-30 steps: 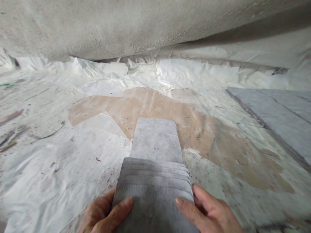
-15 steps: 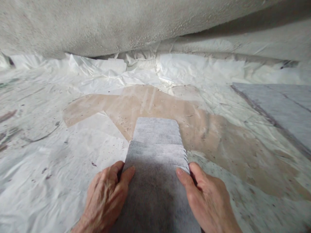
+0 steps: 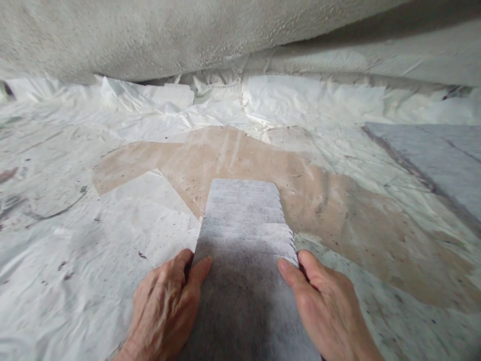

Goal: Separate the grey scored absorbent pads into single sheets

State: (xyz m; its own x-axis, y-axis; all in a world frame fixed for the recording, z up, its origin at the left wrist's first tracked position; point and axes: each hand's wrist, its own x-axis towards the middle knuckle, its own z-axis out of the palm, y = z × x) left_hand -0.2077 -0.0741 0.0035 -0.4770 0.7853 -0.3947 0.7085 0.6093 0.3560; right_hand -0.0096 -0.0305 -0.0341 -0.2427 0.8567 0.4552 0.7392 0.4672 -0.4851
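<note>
A stack of grey, felt-like sheets (image 3: 244, 296) runs up from the bottom middle of the view, its far end fanned out in thin overlapping layers. My left hand (image 3: 165, 301) grips the stack's left edge, thumb on top and fingers curled at the side and underneath. On the opposite edge my right hand (image 3: 326, 301) holds it the same way. Most fingertips are hidden beneath the sheets. The near end of the stack runs out of view.
White plastic sheeting (image 3: 75, 281), wrinkled and flecked with dark bits, covers the surface. A bare brown patch (image 3: 259, 155) shows beyond the stack. At right lies a larger grey felt-like piece (image 3: 432, 155). Rough grey material (image 3: 150, 40) hangs low across the back.
The layers at the far end of the stack are fanned out a little more evenly. My right hand has shifted slightly right. Both hands keep their hold, and the view has tilted slightly.
</note>
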